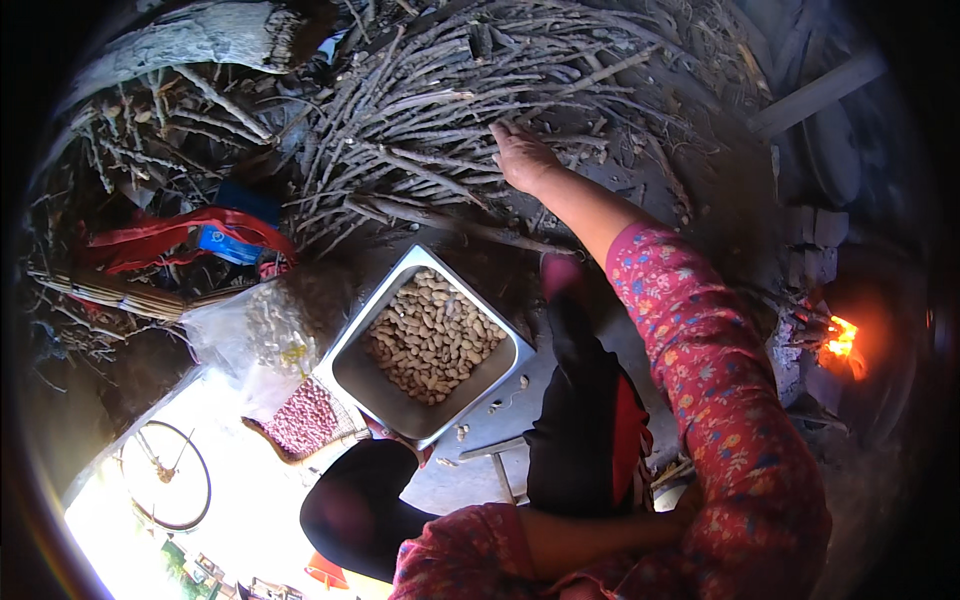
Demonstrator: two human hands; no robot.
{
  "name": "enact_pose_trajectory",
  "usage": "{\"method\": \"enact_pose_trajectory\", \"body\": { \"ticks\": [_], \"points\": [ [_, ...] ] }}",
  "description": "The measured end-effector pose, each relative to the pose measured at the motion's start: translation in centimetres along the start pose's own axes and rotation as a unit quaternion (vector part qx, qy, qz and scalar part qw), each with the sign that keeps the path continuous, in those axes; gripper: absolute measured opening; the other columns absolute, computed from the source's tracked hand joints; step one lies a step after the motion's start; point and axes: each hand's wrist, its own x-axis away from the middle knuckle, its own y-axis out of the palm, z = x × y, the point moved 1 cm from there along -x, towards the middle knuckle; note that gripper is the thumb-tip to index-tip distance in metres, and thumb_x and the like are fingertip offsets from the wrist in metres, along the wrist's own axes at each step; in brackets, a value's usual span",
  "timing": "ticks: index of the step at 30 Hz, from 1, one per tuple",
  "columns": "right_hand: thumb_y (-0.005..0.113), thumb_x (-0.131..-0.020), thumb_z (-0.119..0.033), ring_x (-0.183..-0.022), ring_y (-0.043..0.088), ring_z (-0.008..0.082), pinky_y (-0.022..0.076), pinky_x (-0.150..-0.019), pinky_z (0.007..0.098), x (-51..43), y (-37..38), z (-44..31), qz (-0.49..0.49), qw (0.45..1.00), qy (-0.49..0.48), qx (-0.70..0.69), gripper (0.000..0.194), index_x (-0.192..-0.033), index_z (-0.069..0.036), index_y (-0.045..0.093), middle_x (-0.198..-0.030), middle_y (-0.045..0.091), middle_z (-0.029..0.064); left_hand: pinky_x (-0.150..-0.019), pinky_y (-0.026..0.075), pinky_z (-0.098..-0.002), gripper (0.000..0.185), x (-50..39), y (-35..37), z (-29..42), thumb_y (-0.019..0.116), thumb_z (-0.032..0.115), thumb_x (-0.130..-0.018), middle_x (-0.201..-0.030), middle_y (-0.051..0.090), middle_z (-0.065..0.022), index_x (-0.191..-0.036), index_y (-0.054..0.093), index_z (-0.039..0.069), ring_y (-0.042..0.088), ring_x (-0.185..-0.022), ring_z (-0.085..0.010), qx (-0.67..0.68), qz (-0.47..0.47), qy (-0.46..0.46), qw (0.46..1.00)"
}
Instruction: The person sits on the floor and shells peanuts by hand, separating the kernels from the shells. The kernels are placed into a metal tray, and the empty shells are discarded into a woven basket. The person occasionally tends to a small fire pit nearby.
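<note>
My right hand [525,159] reaches out to the heap of dry sticks [420,112], its fingertips at several thin branches. Whether the fingers grip a stick cannot be made out. My left forearm [592,536] crosses low in front of me, and the left hand is mostly lost in shadow by my right sleeve. Between my legs and the sticks stands a rectangular metal pan [427,429], with unshelled peanuts [435,330] inside. To the right, a small fire [841,337] burns among sticks at a brick stove [814,247].
A woven tray [349,427] of reddish shelled kernels [304,420] lies left of the pan, beside a clear plastic bag [247,330]. Red cloth [195,229] and a thick log [187,41] lie on the left. A bicycle wheel [165,474] shows in bright light.
</note>
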Motion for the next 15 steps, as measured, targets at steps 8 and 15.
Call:
{"method": "enact_pose_trajectory", "body": {
  "ticks": [8, 15],
  "points": [
    [0.054, -0.075, -0.009, -0.083, 0.059, 0.0321, 0.0481, -0.069, 0.0405, 1.3, -1.4, -1.2, -0.145, 0.988, -0.031, 0.038, 0.008, -0.077, -0.008, 0.062, -0.082, 0.062, 0.0154, -0.074, 0.042, -0.047, 0.041, 1.4, 0.3, -1.4, 0.051, 0.03, -0.075, -0.097, 0.057, -0.0137, -0.107, 0.055, 0.004, 0.056, -0.089, -0.03, 0.029, 0.009, -0.001, 1.0],
    [0.059, -0.076, -0.013, -0.073, 0.056, 0.0346, 0.0445, -0.063, 0.043, 11.7, -10.0, 2.9, -0.051, 0.995, -0.047, -0.07, 0.01, -0.076, -0.006, 0.052, -0.074, 0.056, 0.015, -0.074, 0.042, -0.0448, 0.039, 2.5, 0.8, -2.3, 0.052, 0.029, -0.075, -0.095, 0.057, -0.0132, -0.105, 0.054, 0.005, 0.056, -0.088, -0.0291, 0.04, 0.013, -0.009, 0.999]
  ]
}}
